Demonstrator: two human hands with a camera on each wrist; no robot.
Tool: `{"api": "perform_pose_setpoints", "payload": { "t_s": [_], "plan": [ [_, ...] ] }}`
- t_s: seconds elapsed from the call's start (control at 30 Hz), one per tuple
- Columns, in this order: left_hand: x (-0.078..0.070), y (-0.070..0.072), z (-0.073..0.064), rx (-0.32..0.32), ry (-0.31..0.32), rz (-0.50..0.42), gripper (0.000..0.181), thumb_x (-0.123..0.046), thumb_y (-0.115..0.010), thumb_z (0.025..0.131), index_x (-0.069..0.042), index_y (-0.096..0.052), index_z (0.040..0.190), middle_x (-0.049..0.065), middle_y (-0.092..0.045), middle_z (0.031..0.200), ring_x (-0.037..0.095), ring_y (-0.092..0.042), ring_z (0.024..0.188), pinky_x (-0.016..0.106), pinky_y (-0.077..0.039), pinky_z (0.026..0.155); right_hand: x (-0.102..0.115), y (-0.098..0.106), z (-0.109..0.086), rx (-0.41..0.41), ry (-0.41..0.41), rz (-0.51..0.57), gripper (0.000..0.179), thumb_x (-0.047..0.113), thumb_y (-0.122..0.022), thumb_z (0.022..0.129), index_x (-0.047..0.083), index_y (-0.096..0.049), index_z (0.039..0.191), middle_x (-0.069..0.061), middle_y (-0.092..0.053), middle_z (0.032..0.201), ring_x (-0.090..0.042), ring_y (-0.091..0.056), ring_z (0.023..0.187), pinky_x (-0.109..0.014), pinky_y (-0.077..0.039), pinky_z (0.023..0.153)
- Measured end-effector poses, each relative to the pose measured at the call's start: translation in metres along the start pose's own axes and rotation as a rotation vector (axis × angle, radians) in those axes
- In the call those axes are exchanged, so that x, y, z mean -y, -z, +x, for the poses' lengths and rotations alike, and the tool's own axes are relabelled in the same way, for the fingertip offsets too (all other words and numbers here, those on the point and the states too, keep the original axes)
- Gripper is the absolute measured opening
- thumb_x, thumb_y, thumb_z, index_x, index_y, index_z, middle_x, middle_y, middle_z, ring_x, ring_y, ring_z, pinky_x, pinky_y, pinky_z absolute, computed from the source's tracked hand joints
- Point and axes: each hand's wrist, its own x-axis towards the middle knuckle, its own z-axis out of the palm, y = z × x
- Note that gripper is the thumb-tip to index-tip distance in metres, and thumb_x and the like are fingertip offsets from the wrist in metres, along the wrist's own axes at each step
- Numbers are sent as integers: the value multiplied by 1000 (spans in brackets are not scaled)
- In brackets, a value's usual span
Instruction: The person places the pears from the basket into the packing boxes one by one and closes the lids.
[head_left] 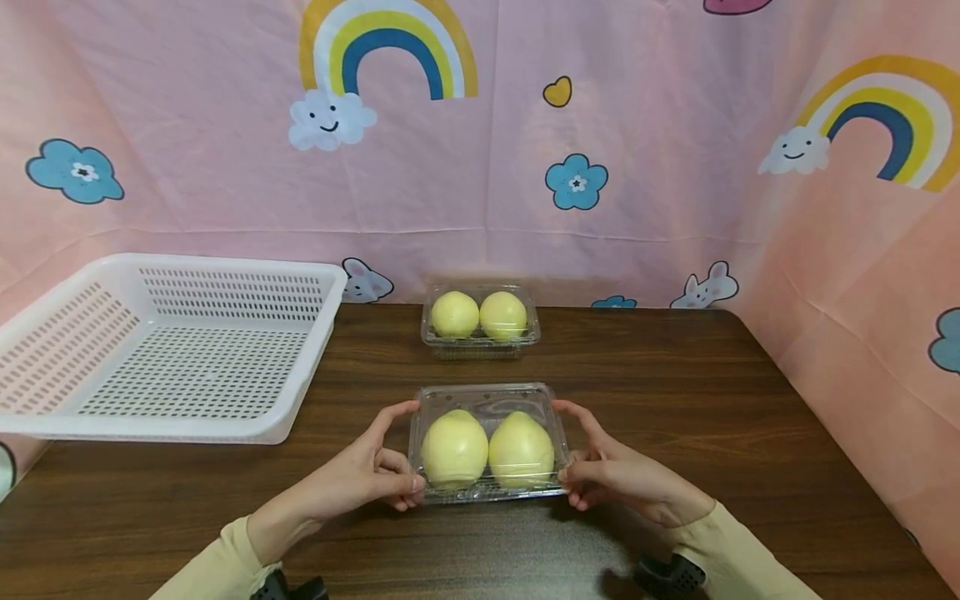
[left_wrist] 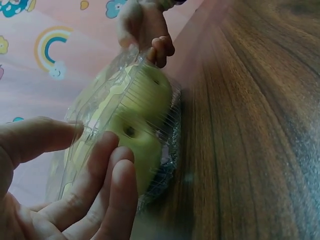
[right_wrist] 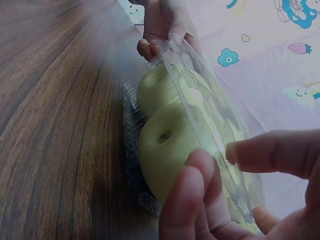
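A clear plastic clamshell box [head_left: 517, 398] with two pale yellow pears [head_left: 454, 447] is between my hands at the front middle of the table. My left hand [head_left: 371, 471] grips its left side, thumb at the front corner and index finger stretched to the back corner. On the opposite side my right hand [head_left: 626, 479] holds it the same way. In the left wrist view, the thumb and fingers pinch the rim [left_wrist: 107, 107] where lid and base meet. Seen from the right wrist, the lid [right_wrist: 220, 120] lies over the pears, and the box is close over the tabletop.
A second clear box [head_left: 480, 342] with two pears stands further back, near the cloth wall. At the left is a large white perforated basket [head_left: 300, 392]. Pink printed cloth [head_left: 487, 183] borders the brown wooden table [head_left: 660, 375] at the back and sides.
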Motion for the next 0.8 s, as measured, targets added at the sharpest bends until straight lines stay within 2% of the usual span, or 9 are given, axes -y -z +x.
{"api": "perform_pose_setpoints", "payload": {
  "t_s": [0.27, 0.5, 0.8],
  "plan": [
    [-2, -1, -1, 30, 33, -84, 92, -4, -64, 92, -16, 5, 152, 23, -67, 86, 30, -68, 77, 39, -57, 67, 0, -2, 3, -46, 11, -57, 83, 4, -59, 90, 26, -7, 151, -10, -56, 80, -18, -52, 67, -31, -48, 63],
    [-2, -1, -1, 52, 31, -101, 92, -5, -62, 93, -17, 7, 152, 24, -67, 86, 30, -68, 75, 40, -57, 67, 0, -3, 3, -69, 24, -109, 84, 1, -58, 88, 23, -6, 151, -10, -55, 79, -19, -52, 68, -29, -48, 61],
    [1, -5, -1, 39, 31, -92, 93, -5, -61, 93, -20, 8, 152, 19, -66, 82, 25, -67, 71, 36, -57, 64, -2, -5, 3, -76, 23, -81, 84, 2, -58, 89, 24, -7, 151, -9, -56, 78, -18, -52, 66, -30, -47, 61]
  ]
}}
